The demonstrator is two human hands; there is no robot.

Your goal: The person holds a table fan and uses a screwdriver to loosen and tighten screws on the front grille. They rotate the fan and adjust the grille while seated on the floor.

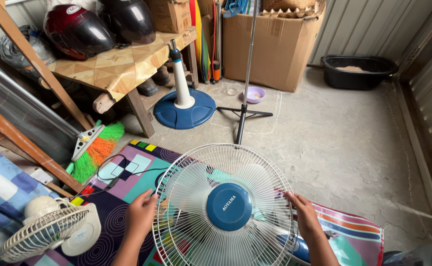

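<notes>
Fan guard (pixel 224 207) close up over the mat (pixel 127 177); our left hand (pixel 139 216) and right hand (pixel 302 213) grasp its rim with fingers, guard seemingly off, blue stand base (pixel 185 108) still apart on the floor.

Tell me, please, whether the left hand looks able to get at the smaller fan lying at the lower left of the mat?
Probably yes: the left hand grips the white fan guard, and the smaller fan lies just beside it on the mat, with nothing between.
</notes>
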